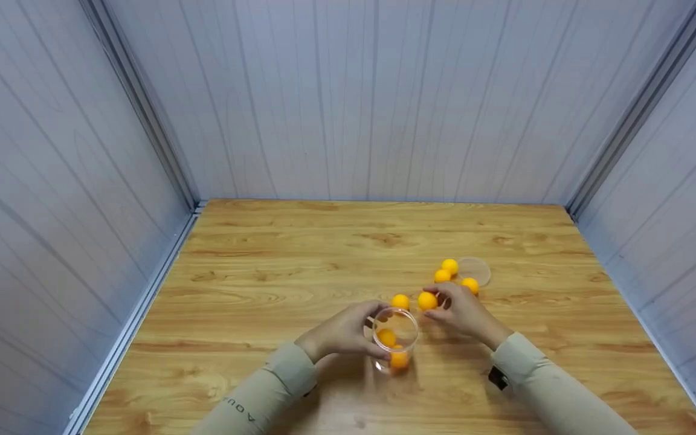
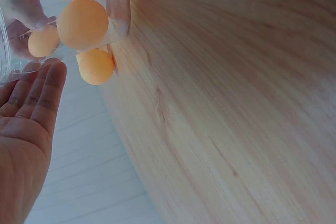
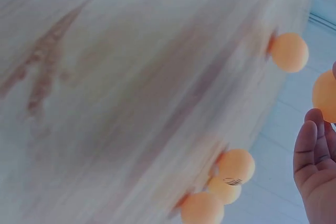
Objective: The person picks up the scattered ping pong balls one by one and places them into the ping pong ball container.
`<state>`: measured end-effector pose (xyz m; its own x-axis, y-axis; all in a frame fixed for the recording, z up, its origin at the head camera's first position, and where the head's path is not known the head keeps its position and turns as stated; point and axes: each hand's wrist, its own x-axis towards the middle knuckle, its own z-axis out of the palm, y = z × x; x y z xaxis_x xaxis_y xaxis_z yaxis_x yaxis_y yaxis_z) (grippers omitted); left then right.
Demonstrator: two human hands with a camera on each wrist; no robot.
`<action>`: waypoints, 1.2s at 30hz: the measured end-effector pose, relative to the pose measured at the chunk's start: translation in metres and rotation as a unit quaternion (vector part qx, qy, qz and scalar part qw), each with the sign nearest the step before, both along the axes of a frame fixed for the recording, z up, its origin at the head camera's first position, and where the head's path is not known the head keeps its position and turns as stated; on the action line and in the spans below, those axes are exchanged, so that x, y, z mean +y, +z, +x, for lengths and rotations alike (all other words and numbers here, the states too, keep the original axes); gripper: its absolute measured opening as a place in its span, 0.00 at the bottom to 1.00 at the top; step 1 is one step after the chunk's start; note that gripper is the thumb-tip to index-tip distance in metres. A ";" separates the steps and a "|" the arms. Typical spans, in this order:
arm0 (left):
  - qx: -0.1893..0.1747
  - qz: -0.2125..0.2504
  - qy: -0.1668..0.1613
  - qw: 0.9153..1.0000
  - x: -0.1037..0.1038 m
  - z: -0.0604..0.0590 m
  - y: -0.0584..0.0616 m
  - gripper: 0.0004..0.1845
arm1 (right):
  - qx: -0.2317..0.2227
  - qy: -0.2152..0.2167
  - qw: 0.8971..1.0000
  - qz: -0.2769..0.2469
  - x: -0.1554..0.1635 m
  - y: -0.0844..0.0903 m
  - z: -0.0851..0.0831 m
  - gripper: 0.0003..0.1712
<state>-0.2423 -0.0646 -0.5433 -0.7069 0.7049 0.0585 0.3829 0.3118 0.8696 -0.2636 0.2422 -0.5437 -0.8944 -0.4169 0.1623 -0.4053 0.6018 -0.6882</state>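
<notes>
A clear plastic cup (image 1: 396, 336) stands near the table's front edge with two orange balls (image 1: 386, 337) inside. My left hand (image 1: 345, 331) grips the cup from its left side. In the left wrist view the cup wall (image 2: 116, 3) shows a ball (image 2: 82, 23) inside, and my left hand's fingers (image 2: 42, 90) lie against it. My right hand (image 1: 452, 308) pinches an orange ball (image 1: 427, 300) just right of the cup's rim. In the right wrist view that ball (image 3: 326, 96) sits at the right edge above my right hand's fingers (image 3: 307, 148).
One loose ball (image 1: 400, 301) lies just behind the cup. Three more balls (image 1: 449, 266) cluster by a clear round lid (image 1: 475, 270) at the right. The wooden table (image 1: 299, 254) is enclosed by grey panel walls on three sides.
</notes>
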 end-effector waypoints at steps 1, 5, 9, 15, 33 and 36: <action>0.001 0.001 0.000 1.000 0.000 0.000 -0.001 0.45 | 0.004 0.002 1.000 -0.004 0.000 0.001 0.000 0.25; 0.004 0.005 -0.001 1.000 0.000 -0.001 -0.002 0.45 | 0.021 0.004 1.000 -0.022 -0.001 0.006 0.001 0.25; 0.003 0.005 0.000 1.000 0.000 0.000 -0.002 0.46 | 0.041 0.004 0.999 -0.034 -0.002 0.010 0.002 0.24; 0.000 0.003 0.002 1.000 0.001 0.000 -0.002 0.45 | 0.065 0.005 0.997 -0.035 -0.004 0.018 0.004 0.24; 0.003 -0.002 0.000 1.000 0.000 -0.001 -0.002 0.44 | 0.090 0.024 0.994 -0.056 -0.015 0.041 0.015 0.24; 0.006 -0.004 -0.002 1.000 0.000 -0.001 -0.002 0.44 | 0.087 0.030 0.994 -0.059 -0.018 0.044 0.017 0.24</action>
<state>-0.2433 -0.0644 -0.5455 -0.7039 0.7077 0.0609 0.3943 0.3180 0.8622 -0.2461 0.2246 -0.4997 -0.8221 -0.4374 0.3644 -0.5579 0.4915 -0.6687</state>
